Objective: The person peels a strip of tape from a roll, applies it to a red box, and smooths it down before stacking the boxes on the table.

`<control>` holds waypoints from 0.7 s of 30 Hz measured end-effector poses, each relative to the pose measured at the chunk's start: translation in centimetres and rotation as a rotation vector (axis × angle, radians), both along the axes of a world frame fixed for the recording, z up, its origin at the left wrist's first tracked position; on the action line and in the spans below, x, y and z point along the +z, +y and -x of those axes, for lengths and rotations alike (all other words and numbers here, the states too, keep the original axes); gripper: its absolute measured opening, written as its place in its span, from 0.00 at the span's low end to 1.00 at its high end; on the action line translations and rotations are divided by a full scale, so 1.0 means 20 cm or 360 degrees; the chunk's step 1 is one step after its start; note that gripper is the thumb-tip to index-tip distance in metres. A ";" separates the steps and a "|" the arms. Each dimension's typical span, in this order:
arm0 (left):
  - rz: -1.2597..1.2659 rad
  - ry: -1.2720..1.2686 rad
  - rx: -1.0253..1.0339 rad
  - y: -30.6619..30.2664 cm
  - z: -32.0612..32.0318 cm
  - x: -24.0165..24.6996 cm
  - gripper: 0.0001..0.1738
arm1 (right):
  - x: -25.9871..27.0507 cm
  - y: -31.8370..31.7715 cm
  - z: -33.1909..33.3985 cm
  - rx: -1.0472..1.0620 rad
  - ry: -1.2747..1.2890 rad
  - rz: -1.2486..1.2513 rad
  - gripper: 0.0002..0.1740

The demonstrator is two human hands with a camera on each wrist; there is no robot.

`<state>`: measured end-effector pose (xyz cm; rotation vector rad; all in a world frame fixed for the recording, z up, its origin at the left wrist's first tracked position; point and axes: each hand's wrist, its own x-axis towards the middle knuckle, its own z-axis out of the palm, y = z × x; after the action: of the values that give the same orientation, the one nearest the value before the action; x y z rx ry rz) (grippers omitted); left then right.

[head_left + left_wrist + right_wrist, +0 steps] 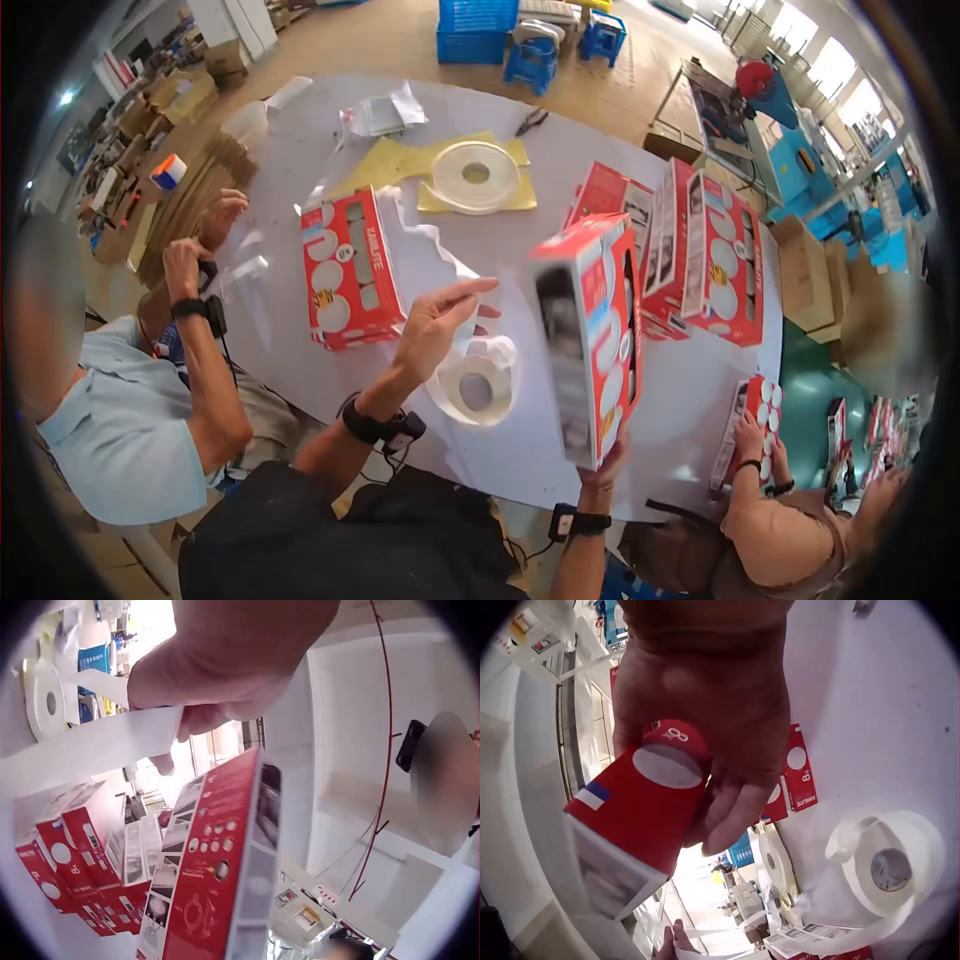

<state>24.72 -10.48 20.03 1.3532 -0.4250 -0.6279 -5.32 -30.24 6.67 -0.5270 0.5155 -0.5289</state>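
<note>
My left hand (430, 332) pinches a white strip (463, 330), which hangs by the near white roll (448, 398). In the left wrist view the strip (97, 742) runs from the fingers of the left hand (225, 664) toward the left edge. A red light-bulb box (608, 340) stands raised and tilted above the table, gripped near its lower end by my right hand (606, 462). The right wrist view shows the right hand (705, 712) curled round the box (641, 810). Another red box (350, 270) lies left of my left hand.
Several red boxes (718, 260) stand at the right of the white table (290, 370). A second roll (475, 178) lies on yellow paper (430, 202), beside a plastic bag (385, 113) and pliers (532, 121). People sit at left and right; one holds a box (765, 415).
</note>
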 end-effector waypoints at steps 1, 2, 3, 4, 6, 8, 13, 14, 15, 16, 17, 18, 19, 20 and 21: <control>0.0075 -0.0012 -0.0064 -0.03 0.04 0.04 0.22 | -0.16 0.01 0.16 -0.0091 0.0072 0.0006 0.33; 0.0144 -0.0019 -0.0122 -0.03 0.11 0.08 0.23 | -0.25 0.03 0.31 -0.0177 0.0148 0.0006 0.33; 0.0219 0.0116 -0.0230 -0.03 0.21 0.13 0.24 | -0.26 0.06 0.42 -0.0175 0.0154 0.0109 0.33; 0.0291 0.0243 -0.0338 -0.01 0.30 0.20 0.26 | -0.27 0.10 0.50 -0.0173 0.0153 0.0209 0.33; 0.0342 0.0249 -0.0553 0.06 0.48 0.33 0.29 | -0.30 0.16 0.64 -0.0123 0.0087 0.0285 0.29; 0.0372 0.0212 -0.0577 0.10 0.66 0.40 0.29 | -0.30 0.20 0.77 -0.0038 0.0019 0.0265 0.26; 0.0364 0.0166 -0.0560 0.17 0.94 0.46 0.26 | -0.18 0.27 1.02 -0.0116 0.0034 0.0209 0.26; 0.0086 -0.0111 -0.0486 0.21 0.94 0.50 0.25 | -0.13 0.28 1.09 -0.0209 0.0072 0.0182 0.26; 0.0000 -0.0121 -0.0421 0.23 0.93 0.49 0.25 | -0.07 0.29 1.15 -0.0310 0.0113 0.0165 0.26; -0.0093 -0.0122 -0.0366 0.24 0.92 0.47 0.25 | 0.01 0.30 1.22 -0.0427 0.0176 0.0148 0.25; -0.0194 -0.0116 -0.0317 0.26 0.94 0.43 0.26 | 0.11 0.32 1.27 -0.0529 0.0261 0.0128 0.25; -0.0274 -0.0329 -0.0205 0.27 0.96 0.35 0.25 | 0.23 0.33 1.31 -0.0590 0.0341 0.0125 0.25; -0.0342 -0.0554 -0.0083 0.26 0.97 0.24 0.25 | 0.36 0.35 1.32 -0.0621 0.0391 0.0143 0.25; -0.0405 -0.0781 0.0055 0.25 0.98 0.15 0.25 | 0.50 0.37 1.33 -0.0556 0.0428 0.0189 0.24; -0.0468 -0.0839 -0.0011 0.24 1.02 0.09 0.25 | 0.54 0.37 1.36 -0.0565 0.0530 0.0271 0.24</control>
<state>4.24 -5.74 21.82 1.8033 -0.7826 -0.3378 -32.45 -22.84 17.51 -0.6965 0.8960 -0.8349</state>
